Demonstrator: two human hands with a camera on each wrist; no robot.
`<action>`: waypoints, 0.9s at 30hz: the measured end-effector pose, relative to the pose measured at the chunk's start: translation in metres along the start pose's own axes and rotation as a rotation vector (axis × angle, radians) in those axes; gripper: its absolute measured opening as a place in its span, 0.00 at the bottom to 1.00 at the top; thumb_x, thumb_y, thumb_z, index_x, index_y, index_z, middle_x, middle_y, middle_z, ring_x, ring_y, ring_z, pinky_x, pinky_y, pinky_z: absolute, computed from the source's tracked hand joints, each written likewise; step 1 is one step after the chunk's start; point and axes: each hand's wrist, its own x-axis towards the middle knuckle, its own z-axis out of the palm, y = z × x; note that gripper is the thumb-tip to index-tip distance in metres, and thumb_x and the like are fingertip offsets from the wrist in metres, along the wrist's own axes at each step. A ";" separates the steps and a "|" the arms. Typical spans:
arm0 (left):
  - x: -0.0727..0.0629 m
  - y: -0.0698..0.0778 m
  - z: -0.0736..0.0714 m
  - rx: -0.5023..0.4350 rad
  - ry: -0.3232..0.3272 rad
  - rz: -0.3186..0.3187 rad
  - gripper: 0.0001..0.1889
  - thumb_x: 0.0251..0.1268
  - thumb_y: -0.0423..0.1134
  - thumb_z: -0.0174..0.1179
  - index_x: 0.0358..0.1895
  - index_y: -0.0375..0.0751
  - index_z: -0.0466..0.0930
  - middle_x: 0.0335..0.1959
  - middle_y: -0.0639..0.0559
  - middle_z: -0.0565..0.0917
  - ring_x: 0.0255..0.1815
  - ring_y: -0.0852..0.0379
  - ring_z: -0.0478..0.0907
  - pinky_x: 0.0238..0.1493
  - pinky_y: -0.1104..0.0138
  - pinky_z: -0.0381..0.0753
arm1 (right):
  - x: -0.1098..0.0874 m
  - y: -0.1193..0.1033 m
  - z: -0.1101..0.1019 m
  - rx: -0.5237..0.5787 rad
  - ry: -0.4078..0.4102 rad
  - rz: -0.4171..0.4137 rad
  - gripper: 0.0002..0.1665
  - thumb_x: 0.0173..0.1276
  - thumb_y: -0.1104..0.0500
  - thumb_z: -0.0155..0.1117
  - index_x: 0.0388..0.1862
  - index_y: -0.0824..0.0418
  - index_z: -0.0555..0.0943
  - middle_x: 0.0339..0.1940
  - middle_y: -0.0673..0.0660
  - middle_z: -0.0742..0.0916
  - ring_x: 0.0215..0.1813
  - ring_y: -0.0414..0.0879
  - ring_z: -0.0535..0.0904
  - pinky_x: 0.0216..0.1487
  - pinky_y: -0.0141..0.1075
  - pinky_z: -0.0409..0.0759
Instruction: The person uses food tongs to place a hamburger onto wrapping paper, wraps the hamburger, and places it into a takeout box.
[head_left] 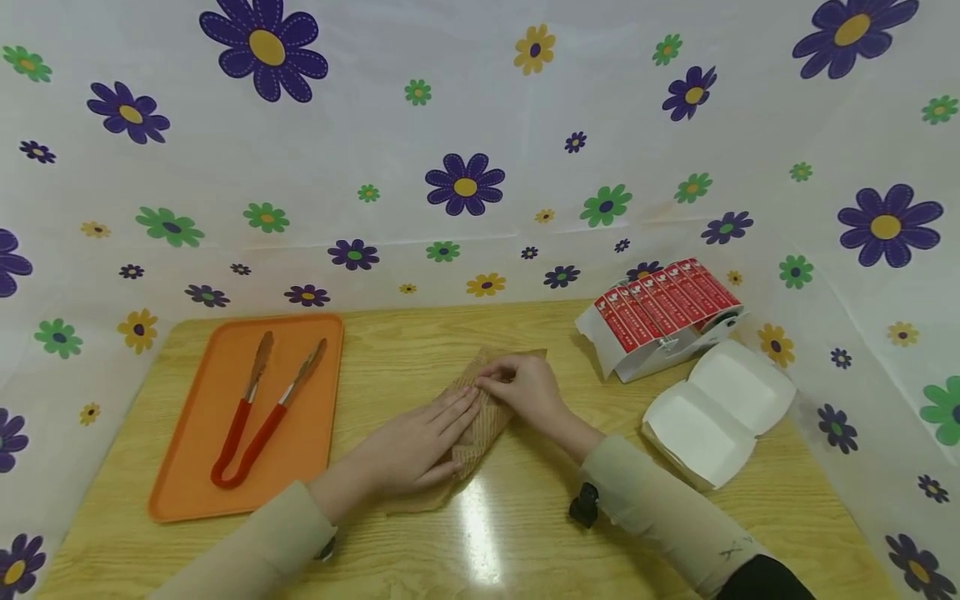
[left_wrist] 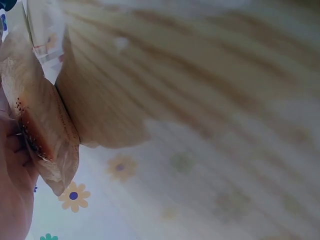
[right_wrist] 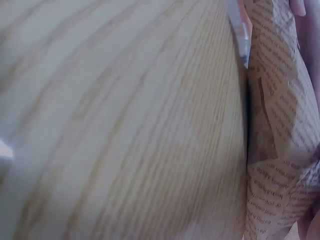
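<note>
A brown, newsprint-patterned wrapping paper lies in the middle of the table, folded round a food item. In the left wrist view, a browned bun with dark seeds shows at the paper's open end. My left hand rests on the folded paper from the left, its fingers nearly straight and pressing it. From the right, my right hand pinches a fold of the paper between thumb and fingers, close to the left fingertips. Printed lines of text cover the paper in the right wrist view.
On the left, an orange tray holds tongs with red handles. At the back right stands a white box with red labels on top. An opened white clamshell container sits in front of it. Flower-printed sheeting surrounds the wooden table.
</note>
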 end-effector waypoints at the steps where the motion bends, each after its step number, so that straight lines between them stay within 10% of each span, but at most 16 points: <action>1: 0.000 0.000 0.000 -0.003 -0.001 -0.002 0.40 0.86 0.58 0.44 0.85 0.32 0.52 0.88 0.38 0.53 0.89 0.42 0.52 0.87 0.54 0.61 | 0.000 -0.002 0.000 -0.020 0.015 -0.007 0.08 0.66 0.56 0.79 0.41 0.59 0.94 0.37 0.55 0.96 0.38 0.46 0.92 0.42 0.37 0.91; 15: 0.002 0.000 -0.005 -0.025 -0.028 -0.012 0.41 0.85 0.57 0.46 0.85 0.31 0.51 0.88 0.36 0.51 0.89 0.42 0.51 0.87 0.55 0.60 | 0.008 0.009 -0.003 0.073 0.003 0.029 0.09 0.66 0.59 0.79 0.40 0.63 0.93 0.36 0.59 0.95 0.34 0.46 0.89 0.35 0.28 0.86; 27: 0.004 -0.001 -0.003 -0.025 -0.038 -0.022 0.42 0.85 0.59 0.45 0.86 0.32 0.48 0.89 0.37 0.49 0.90 0.43 0.49 0.88 0.55 0.57 | 0.017 0.012 -0.010 0.082 -0.021 0.095 0.11 0.72 0.56 0.75 0.44 0.64 0.92 0.43 0.61 0.95 0.44 0.53 0.91 0.50 0.45 0.91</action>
